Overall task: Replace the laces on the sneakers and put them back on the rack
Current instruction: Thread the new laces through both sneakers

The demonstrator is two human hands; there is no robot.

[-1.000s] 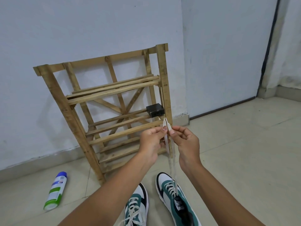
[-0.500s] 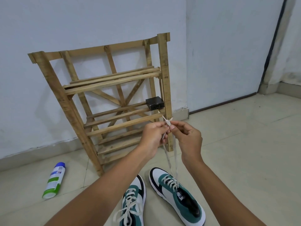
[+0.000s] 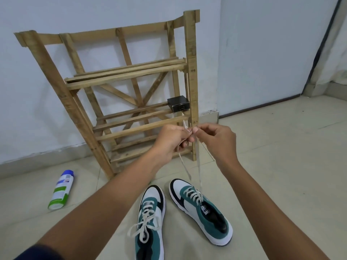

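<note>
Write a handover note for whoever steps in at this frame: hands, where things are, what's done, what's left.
Left hand and right hand: both pinch the ends of the lace running up from the right sneaker.
Left sneaker: on the floor, laced and tied.
Rack: holds only a black box.
Done: both shoes threaded.
Left: tie the right sneaker, put both on the rack.

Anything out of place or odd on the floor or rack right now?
The spray can lies on its side on the floor, left of the rack. The left sneaker's laces trail loose. A small black box sits on the rack.
</note>
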